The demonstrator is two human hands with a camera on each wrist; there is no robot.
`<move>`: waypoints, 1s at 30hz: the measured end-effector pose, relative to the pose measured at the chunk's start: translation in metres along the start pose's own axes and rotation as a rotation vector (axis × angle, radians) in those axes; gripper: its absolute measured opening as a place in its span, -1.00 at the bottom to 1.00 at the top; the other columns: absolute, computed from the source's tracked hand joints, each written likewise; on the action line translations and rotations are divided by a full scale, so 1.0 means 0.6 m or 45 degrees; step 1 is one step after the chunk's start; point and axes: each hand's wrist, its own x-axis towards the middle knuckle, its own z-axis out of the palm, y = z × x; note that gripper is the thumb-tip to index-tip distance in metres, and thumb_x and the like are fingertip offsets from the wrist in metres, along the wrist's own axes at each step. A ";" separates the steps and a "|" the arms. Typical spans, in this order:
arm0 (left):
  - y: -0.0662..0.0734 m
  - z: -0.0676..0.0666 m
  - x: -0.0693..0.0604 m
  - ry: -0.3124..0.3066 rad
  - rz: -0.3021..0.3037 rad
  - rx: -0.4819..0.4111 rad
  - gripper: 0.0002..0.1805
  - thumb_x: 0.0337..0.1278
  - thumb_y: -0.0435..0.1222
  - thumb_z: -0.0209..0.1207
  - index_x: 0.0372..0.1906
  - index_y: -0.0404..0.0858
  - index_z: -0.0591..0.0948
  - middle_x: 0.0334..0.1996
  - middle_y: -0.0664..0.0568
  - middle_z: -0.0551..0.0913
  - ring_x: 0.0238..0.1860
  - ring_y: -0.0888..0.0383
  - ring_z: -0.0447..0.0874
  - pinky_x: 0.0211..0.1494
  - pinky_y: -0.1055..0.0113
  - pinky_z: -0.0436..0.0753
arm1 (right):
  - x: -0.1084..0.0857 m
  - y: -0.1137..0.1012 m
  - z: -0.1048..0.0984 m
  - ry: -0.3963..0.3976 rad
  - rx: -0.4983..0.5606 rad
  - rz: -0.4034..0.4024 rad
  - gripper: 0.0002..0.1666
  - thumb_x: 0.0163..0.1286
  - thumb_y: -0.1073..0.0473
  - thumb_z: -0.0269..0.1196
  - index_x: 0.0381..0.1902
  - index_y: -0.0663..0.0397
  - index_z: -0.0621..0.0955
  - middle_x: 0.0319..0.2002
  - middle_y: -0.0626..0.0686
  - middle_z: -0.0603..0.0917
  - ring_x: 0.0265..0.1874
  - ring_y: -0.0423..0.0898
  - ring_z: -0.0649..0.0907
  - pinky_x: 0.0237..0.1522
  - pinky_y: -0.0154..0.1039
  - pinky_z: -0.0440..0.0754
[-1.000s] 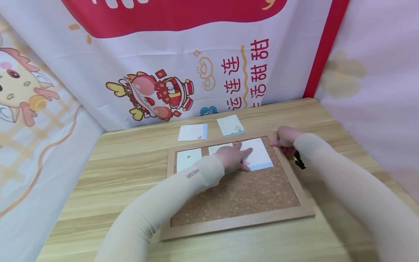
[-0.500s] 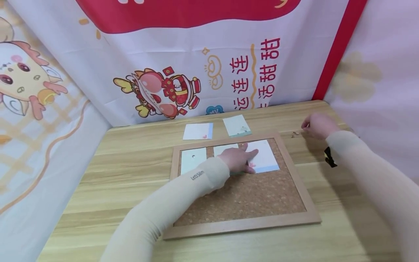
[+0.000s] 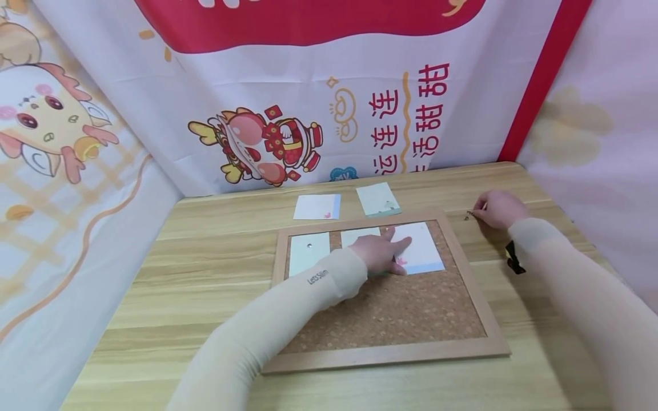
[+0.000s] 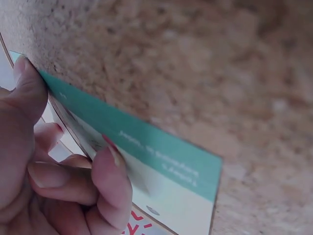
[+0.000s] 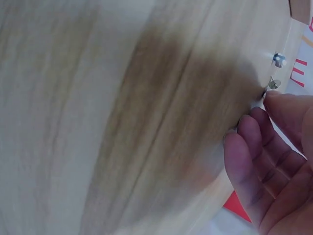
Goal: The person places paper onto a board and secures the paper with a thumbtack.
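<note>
My left hand (image 3: 374, 253) rests on the corkboard (image 3: 390, 308), its thumb and a finger spread over the white sheet (image 3: 424, 245) with a blue edge. In the left wrist view, curled fingers of this hand (image 4: 73, 181) lie over a green-edged sheet (image 4: 186, 161) bearing a pin (image 4: 152, 210). Right of the board, my right hand (image 3: 500, 210) has its fingertips down at small pins (image 3: 467, 217) on the table. In the right wrist view, two clear pins (image 5: 279, 60) lie beside the thumb of that hand (image 5: 279, 161); no pin shows clearly between its fingers.
A pale green sheet (image 3: 308, 251) with a pin is at the board's left. Behind the wooden frame (image 3: 390, 355) lie a blue-edged sheet (image 3: 316, 206) and a green-edged one (image 3: 377, 200). Printed cloth (image 3: 288, 74) hangs behind the table (image 3: 205, 274).
My right hand has left the board's right edge and moved right to the pins on the table. My left hand stays on the sheets. The head view has shifted slightly.
</note>
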 end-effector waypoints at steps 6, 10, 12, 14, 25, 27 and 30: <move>0.001 0.000 0.005 -0.004 -0.013 -0.021 -0.13 0.27 0.10 0.14 0.59 0.14 0.02 0.56 -0.16 -0.07 0.19 0.06 0.55 0.18 0.29 0.46 | -0.005 -0.002 -0.004 -0.013 0.020 0.034 -0.82 0.32 0.15 0.23 -0.35 0.16 0.62 -0.39 0.11 0.65 -0.32 0.13 0.58 -0.21 0.11 0.49; 0.001 0.001 0.006 -0.013 -0.014 -0.011 -0.12 0.27 0.11 0.13 0.59 0.13 0.01 0.56 -0.16 -0.08 0.25 0.04 0.51 0.24 0.25 0.43 | -0.010 -0.008 -0.011 0.014 0.057 0.034 -0.83 0.25 0.15 0.26 -0.42 0.15 0.57 -0.47 0.08 0.60 -0.40 0.09 0.55 -0.33 -0.01 0.45; 0.002 0.001 0.007 -0.014 -0.008 0.006 -0.12 0.27 0.12 0.12 0.60 0.12 0.01 0.56 -0.18 -0.08 0.24 0.03 0.52 0.24 0.23 0.43 | -0.013 -0.014 -0.014 0.060 0.068 0.007 -0.84 0.21 0.17 0.28 -0.47 0.14 0.55 -0.51 0.06 0.58 -0.44 0.08 0.53 -0.36 -0.04 0.42; 0.003 0.001 0.007 -0.015 -0.011 0.015 -0.13 0.27 0.12 0.12 0.59 0.12 0.02 0.56 -0.17 -0.08 0.25 0.02 0.51 0.24 0.23 0.43 | -0.017 -0.021 -0.016 0.113 0.084 -0.014 -0.88 0.17 0.22 0.28 -0.49 0.13 0.56 -0.52 0.06 0.58 -0.44 0.08 0.54 -0.35 -0.03 0.43; 0.001 0.002 0.007 -0.035 0.010 -0.032 -0.19 0.25 0.09 0.11 0.55 0.31 0.05 0.57 -0.16 -0.16 0.01 0.02 0.57 -0.10 0.37 0.46 | -0.036 -0.074 -0.029 0.162 0.197 -0.073 -0.83 0.34 0.20 0.34 -0.25 0.24 0.72 -0.46 0.06 0.70 -0.43 -0.02 0.62 -0.31 -0.08 0.55; -0.001 0.004 0.011 -0.054 0.008 -0.067 -0.19 0.25 0.08 0.12 0.55 0.35 0.05 0.57 -0.12 -0.21 -0.12 0.07 0.57 -0.15 0.39 0.46 | -0.040 -0.088 -0.029 0.138 0.226 -0.073 -0.82 0.35 0.21 0.34 -0.22 0.26 0.72 -0.47 0.05 0.70 -0.47 -0.05 0.62 -0.36 -0.13 0.55; -0.003 0.006 0.016 -0.070 -0.036 -0.156 -0.20 0.27 0.06 0.14 0.53 0.41 0.04 0.58 -0.05 -0.23 -0.27 0.14 0.52 -0.16 0.41 0.44 | -0.047 -0.111 -0.031 0.146 0.233 -0.125 -0.84 0.38 0.27 0.31 -0.20 0.28 0.72 -0.47 0.07 0.71 -0.48 -0.07 0.63 -0.38 -0.14 0.56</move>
